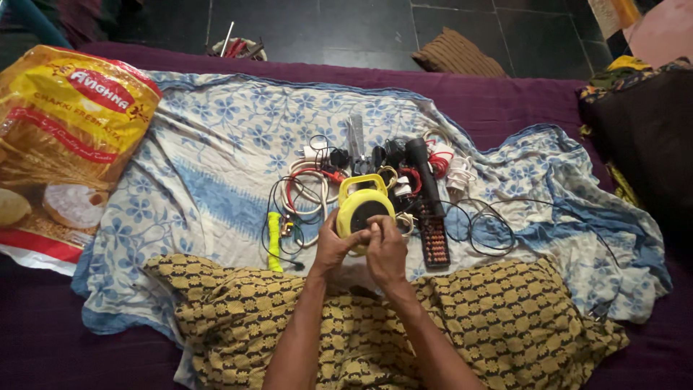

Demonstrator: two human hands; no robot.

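Both hands meet on a round yellow cord reel (363,209) with a carry handle: the left hand (330,248) cups its lower left edge and the right hand (386,249) pinches at its black centre, close together. It sits on a blue flowered cloth (209,166) just above a yellow patterned cloth (346,325). Around it lie tangled cables (476,227), a black torch (422,170), a dark remote (434,242) and a yellow-green handle (274,238); a large yellow sack (65,137) lies well apart at the left.
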